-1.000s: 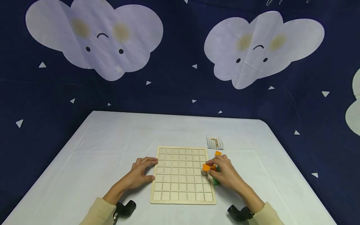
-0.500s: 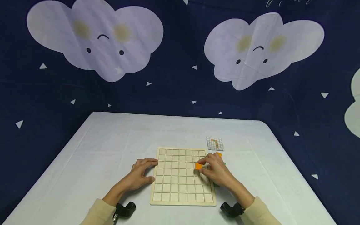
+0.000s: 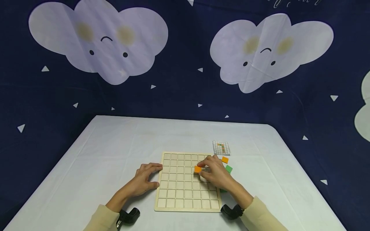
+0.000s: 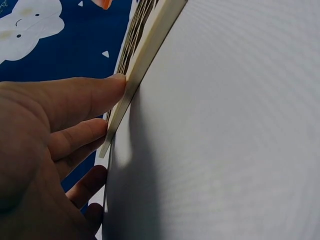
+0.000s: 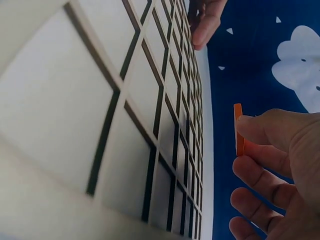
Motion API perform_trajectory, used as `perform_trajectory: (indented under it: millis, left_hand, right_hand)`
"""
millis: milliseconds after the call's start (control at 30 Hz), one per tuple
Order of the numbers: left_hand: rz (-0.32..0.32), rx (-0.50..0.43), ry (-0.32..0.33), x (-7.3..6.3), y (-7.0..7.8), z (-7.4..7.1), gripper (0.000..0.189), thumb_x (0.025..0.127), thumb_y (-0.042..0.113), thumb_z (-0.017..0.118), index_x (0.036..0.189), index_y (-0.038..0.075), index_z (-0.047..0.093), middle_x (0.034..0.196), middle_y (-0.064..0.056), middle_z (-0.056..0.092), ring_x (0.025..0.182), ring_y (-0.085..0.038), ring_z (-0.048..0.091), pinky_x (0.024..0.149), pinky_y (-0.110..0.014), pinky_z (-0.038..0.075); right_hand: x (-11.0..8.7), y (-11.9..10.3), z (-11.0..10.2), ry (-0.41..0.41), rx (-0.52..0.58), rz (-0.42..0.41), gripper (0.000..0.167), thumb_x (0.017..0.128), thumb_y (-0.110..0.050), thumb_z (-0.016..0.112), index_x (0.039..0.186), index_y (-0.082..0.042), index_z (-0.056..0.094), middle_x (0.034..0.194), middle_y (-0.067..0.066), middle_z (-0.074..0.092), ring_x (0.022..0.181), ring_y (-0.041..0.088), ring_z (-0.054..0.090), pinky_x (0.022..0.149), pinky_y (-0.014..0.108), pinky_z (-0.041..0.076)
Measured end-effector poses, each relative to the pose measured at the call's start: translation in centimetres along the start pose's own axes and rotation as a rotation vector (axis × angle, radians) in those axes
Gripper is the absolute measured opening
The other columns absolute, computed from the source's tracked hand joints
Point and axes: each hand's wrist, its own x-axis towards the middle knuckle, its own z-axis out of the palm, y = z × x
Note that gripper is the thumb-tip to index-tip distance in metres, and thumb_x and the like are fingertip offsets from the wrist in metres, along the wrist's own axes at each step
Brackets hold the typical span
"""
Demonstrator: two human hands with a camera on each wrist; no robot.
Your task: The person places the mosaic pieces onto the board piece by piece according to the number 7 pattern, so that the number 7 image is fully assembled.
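Observation:
A wooden board with a grid of square recesses (image 3: 179,185) lies on the white table. My right hand (image 3: 216,174) pinches a thin orange square tile (image 3: 197,169) between thumb and fingers, held above the right-centre part of the board. In the right wrist view the orange tile (image 5: 239,130) is seen edge-on, apart from the grid. My left hand (image 3: 142,178) rests at the board's left side, fingers extended; in the left wrist view its thumb (image 4: 95,95) touches the board's edge (image 4: 145,60).
Right of the board lie a loose orange tile (image 3: 224,159) and a green tile (image 3: 228,168). Another green piece (image 3: 223,190) is mostly hidden by my right wrist. Behind them lies a small gridded card (image 3: 221,148) with coloured squares. A dark cloud-printed cloth (image 3: 185,57) hangs behind the table.
My right hand has carried the orange tile leftward from the board's right edge to farther over the grid, uncovering loose tiles behind it. The left hand stays in place.

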Motion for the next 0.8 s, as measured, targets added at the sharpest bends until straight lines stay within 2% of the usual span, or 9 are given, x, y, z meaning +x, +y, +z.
perform_trajectory:
  millis: [367, 800]
  left_hand:
    - [-0.009, -0.029, 0.003, 0.0, 0.1, -0.1, 0.055, 0.076, 0.011, 0.073, 0.128, 0.007, 0.056, 0.139, -0.005, 0.049, 0.124, -0.027, 0.035, 0.098, -0.049, 0.019]
    - [-0.015, -0.011, -0.005, 0.0, 0.2, -0.1, 0.055, 0.076, 0.012, 0.073, 0.128, 0.008, 0.057, 0.139, -0.003, 0.049, 0.123, -0.026, 0.036, 0.095, -0.047, 0.021]
  right_hand:
    - [1.3, -1.0, 0.7, -0.029, -0.035, -0.061, 0.021, 0.079, -0.017, 0.071, 0.1, -0.013, 0.07, 0.092, -0.004, 0.059, 0.085, 0.01, 0.04, 0.081, 0.033, 0.03]
    - [2.8, -1.7, 1.7, -0.066, -0.049, -0.059, 0.023, 0.079, -0.02, 0.071, 0.102, -0.014, 0.07, 0.093, -0.003, 0.06, 0.085, 0.01, 0.041, 0.078, 0.031, 0.031]
